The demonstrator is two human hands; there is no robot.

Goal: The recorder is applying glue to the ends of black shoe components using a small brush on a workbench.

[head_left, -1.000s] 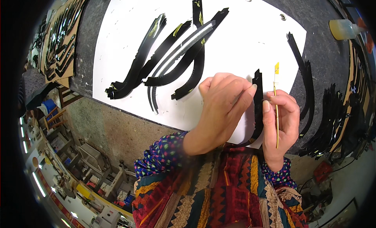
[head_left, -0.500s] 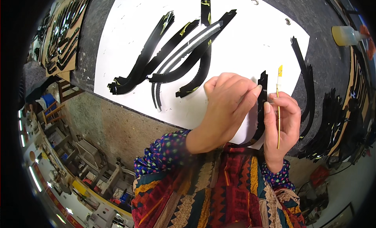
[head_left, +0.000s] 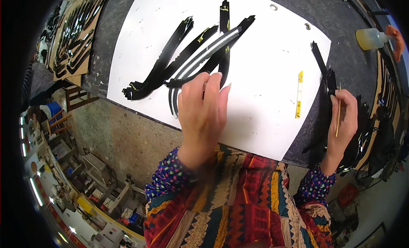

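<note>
Left hand [head_left: 202, 109]: back uppermost, fingers curled, at the lower ends of the piled strips; whether its grip grasps one or has released it cannot be told, the fingertips being partly hidden.

Right hand [head_left: 344, 116]: grip closed around a thin brass stick [head_left: 338, 116], which is held near upright; the fingertips are at the lower of the side strips, and whether they pinch it as well cannot be told.

Piled strips [head_left: 159, 68]: several, black, curved, notched at the ends, some with yellow-green marks; lying crossed and overlapping on the left part of the white sheet.

Grey-streaked strip [head_left: 215, 46]: one, glossy, laid over the piled strips.

Side strips [head_left: 320, 59]: black, along the right edge of the white sheet, partly on the dark tabletop.

Yellow-and-white slip [head_left: 300, 94]: one, narrow, flat on the sheet, left of the right hand.

White sheet [head_left: 264, 56]: two metal eyelets in its far right part; spread over the tabletop [head_left: 317, 11].

Bottle [head_left: 368, 39]: yellowish contents, on its side in view, at the far right.
</note>
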